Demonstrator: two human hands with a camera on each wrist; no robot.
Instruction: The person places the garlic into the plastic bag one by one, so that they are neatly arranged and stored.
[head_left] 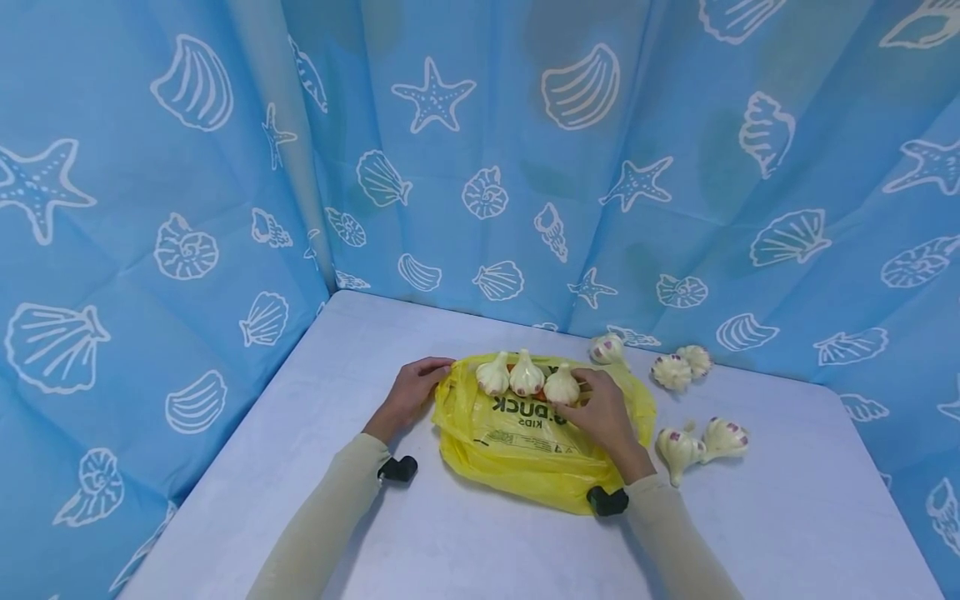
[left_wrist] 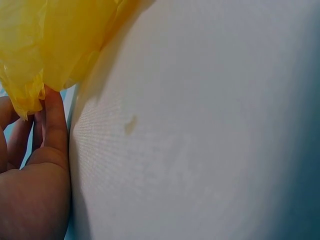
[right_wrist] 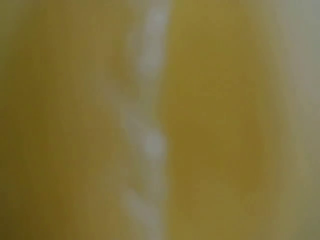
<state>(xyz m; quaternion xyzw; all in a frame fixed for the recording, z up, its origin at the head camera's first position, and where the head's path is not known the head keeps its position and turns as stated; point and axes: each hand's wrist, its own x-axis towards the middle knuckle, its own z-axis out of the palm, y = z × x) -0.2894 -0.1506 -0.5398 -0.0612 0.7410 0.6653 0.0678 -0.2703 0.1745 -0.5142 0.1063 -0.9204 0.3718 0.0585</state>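
A yellow plastic bag [head_left: 517,471] with dark printed lettering lies flat on the table. Three garlic bulbs rest in a row on its far part: a left bulb [head_left: 492,375], a middle bulb [head_left: 527,375] and a right bulb [head_left: 561,387]. My right hand [head_left: 603,414] holds the right bulb between thumb and fingers. At the bag's left edge, my left hand [head_left: 411,392] pinches the plastic; in the left wrist view, fingertips of that hand [left_wrist: 37,175] meet a gathered corner of the bag [left_wrist: 65,45]. Only blurred yellow plastic [right_wrist: 215,120] fills the right wrist view.
More garlic lies right of the bag: a single bulb [head_left: 607,348] at its far corner, a pair of bulbs [head_left: 672,372] near the back edge, and another pair [head_left: 681,451] nearer the right forearm. A blue shell-patterned curtain [head_left: 480,150] encloses the white table [head_left: 360,333].
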